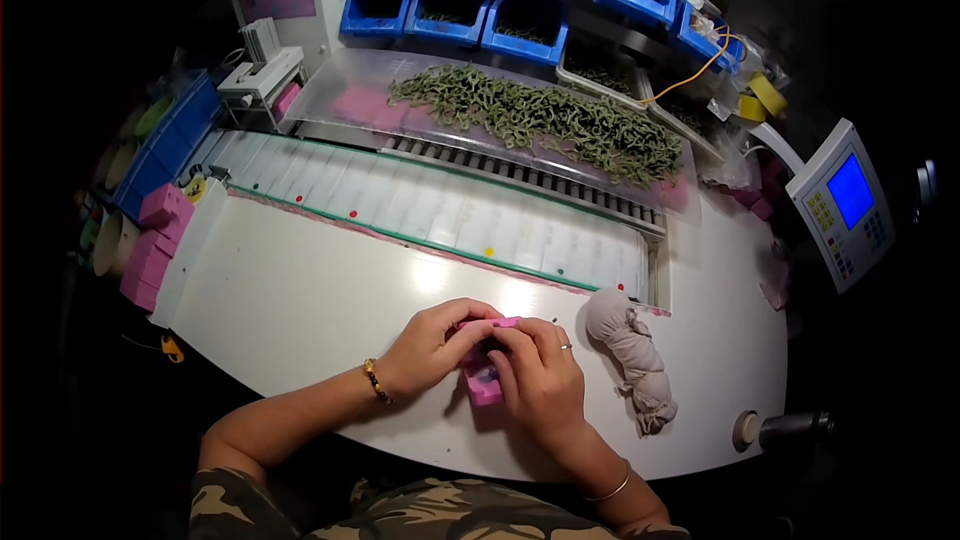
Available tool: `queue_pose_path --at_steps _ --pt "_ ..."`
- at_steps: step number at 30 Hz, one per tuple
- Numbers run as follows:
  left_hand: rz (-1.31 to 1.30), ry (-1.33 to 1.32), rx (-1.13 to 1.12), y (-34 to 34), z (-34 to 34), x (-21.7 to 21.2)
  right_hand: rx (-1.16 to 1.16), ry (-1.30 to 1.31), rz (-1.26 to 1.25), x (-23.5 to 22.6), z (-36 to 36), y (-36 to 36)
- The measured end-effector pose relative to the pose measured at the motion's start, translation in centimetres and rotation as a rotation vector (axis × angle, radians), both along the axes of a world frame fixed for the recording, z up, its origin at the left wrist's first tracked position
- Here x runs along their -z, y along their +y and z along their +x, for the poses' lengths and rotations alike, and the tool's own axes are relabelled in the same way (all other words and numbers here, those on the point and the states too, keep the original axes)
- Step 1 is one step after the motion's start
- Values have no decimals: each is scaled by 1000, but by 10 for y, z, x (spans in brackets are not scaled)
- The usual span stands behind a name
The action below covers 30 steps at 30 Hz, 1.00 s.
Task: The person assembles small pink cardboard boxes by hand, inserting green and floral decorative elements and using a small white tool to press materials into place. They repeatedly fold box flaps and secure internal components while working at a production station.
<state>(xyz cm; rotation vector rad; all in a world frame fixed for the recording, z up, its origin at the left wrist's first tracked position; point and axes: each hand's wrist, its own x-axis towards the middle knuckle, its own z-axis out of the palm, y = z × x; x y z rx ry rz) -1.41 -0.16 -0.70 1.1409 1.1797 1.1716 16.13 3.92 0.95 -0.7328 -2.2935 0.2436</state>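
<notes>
Near the front of the white table, a small pink open box (487,392) is between my two hands. My left hand (440,340) grips its far left side, with the thumb and fingers bent over the rim. From the right, my right hand (545,375) closes round the same box, its fingertips meeting those of the left at the far end. Inside the box lies something pale and shiny, mostly hidden by my fingers. Just right of my right hand rests a stuffed, knotted roll of grey-beige cloth (635,360).
A white strip with coloured dots (420,215) crosses the table. Behind it, curled green pieces (540,120) are heaped on a clear sheet. Blue bins (445,18) stand at the back. A keypad display (848,205) is at right, pink boxes (155,240) at left.
</notes>
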Motion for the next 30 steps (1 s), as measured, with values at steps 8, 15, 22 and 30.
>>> queue_pose_path --at_steps 8,15,22,30 --pt "-56 16 -63 3 2 -6 7 -15 -47 2 2 -1" --pt "-77 -8 -95 5 4 -5 18 81 -117 7 1 -1" --pt "-51 -13 -126 7 4 3 -15 42 -156 3 1 1" --pt "-89 -36 -128 10 6 2 -31 79 -113 9 3 -1"
